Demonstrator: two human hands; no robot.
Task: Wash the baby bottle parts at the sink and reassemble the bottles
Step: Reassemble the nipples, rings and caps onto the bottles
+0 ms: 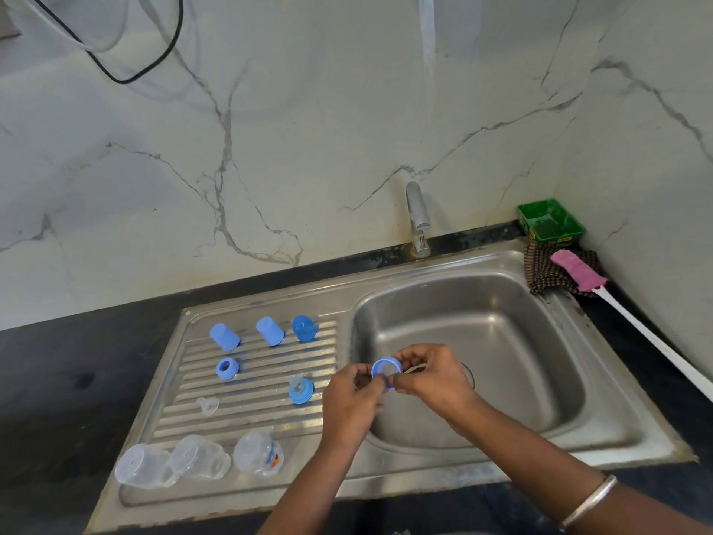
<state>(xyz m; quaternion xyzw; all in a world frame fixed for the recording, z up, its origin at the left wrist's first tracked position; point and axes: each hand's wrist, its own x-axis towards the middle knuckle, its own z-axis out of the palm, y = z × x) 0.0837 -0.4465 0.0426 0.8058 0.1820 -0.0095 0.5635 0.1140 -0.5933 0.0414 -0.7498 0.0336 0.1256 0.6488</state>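
Both hands (389,384) pinching round blue bottle ring (386,370), above sink basin (501,341)

wall: white marble wall (308,129) with grey veins, upper frame | counter: black countertop (58,380), lower left | cables: black cable (154,59) hanging, upper left | light: even, soft

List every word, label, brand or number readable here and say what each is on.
No text can be read.
Clear bottle: orange and blue print near its rim, too blurred to read.
Green tray: pale marks on its front wall, too small to read.
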